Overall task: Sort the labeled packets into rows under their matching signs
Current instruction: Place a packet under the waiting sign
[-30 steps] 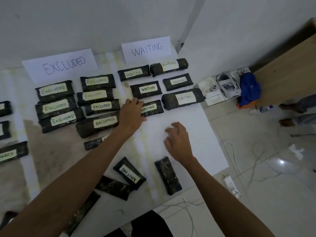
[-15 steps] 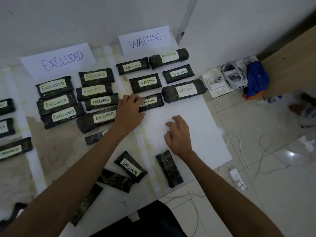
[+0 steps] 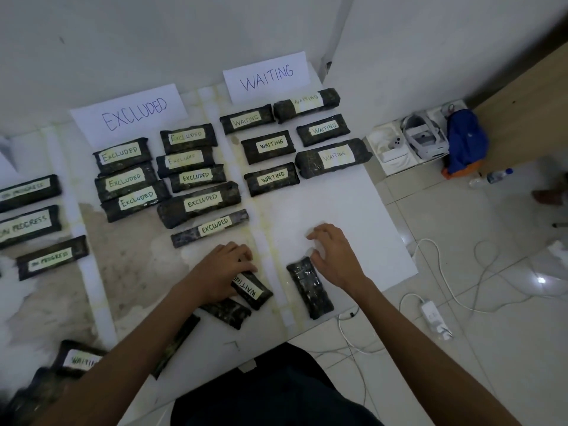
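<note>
Two paper signs lean on the wall, EXCLUDED and WAITING. Dark labeled packets lie in rows below each. The nearest EXCLUDED packet lies alone at the bottom of its rows. My left hand curls over the upper end of a loose WAITING packet near the table's front edge. My right hand hovers with spread, bent fingers at the top end of a packet lying label-down; it holds nothing. Another dark packet lies under my left wrist.
Packets marked IN PROGRESS lie at the left. Another WAITING packet and more dark packets sit at the near left. Right of the white table, on the tiled floor, are white boxes, a blue bag, a bottle and cables.
My left hand has drawn back from the bottom EXCLUDED packet to the loose WAITING packet near the front edge. My right hand has slid nearer, to the face-down packet's end.
</note>
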Demonstrator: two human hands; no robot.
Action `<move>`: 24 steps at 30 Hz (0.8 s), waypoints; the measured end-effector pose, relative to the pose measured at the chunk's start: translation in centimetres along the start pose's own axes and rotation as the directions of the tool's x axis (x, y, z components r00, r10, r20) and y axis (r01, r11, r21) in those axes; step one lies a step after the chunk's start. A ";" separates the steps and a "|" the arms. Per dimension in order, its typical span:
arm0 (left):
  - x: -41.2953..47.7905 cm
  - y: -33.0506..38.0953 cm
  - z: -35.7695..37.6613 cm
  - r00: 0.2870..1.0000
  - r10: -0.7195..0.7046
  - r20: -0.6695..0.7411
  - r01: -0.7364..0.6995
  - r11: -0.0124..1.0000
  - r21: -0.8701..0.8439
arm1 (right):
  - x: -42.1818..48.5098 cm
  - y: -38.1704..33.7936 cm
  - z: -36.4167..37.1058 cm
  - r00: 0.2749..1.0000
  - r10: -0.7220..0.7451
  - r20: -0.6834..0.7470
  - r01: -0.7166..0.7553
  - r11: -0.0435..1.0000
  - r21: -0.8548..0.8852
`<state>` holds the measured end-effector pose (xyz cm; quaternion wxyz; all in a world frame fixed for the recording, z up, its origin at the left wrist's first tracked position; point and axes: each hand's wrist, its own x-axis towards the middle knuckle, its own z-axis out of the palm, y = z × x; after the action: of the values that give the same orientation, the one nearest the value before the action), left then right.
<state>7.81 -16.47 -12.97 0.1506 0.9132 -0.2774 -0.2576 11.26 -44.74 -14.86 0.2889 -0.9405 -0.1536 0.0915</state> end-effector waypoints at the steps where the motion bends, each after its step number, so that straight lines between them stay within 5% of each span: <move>1: 0.0 0.0 0.0 1.000 0.015 -0.014 -0.015 1.000 0.025 | 0.0 -0.1 0.0 1.000 0.002 -0.003 -0.002 1.000 0.003; 8: 1.5 0.0 -1.1 0.964 -0.048 -0.262 0.055 0.998 0.018 | 0.7 0.1 -1.8 0.992 0.093 -0.080 -0.088 0.994 0.061; 12: 4.4 1.9 -2.5 0.913 -0.126 -0.387 0.106 0.992 -0.073 | 1.0 0.3 -3.0 0.966 0.226 -0.128 -0.184 0.944 0.275; 17: 8.1 3.9 -3.3 0.917 -0.161 -0.365 0.113 0.982 -0.150 | 1.6 -1.0 -3.4 0.901 0.427 0.073 -0.383 0.705 0.597; 21: 9.6 4.8 -4.2 0.940 -0.058 -0.337 0.017 0.992 -0.122 | 1.8 -1.8 -3.2 0.863 0.438 0.250 -0.484 0.580 0.655; 24: 9.8 4.9 -4.4 0.922 -0.069 -0.381 0.025 0.993 -0.119 | 1.8 -2.4 -2.8 0.847 0.465 0.256 -0.501 0.542 0.674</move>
<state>15.14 -25.53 -11.13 0.2467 0.9425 -0.2057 -0.0920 13.09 -43.64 -11.34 0.5929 -0.7528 0.1532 0.2416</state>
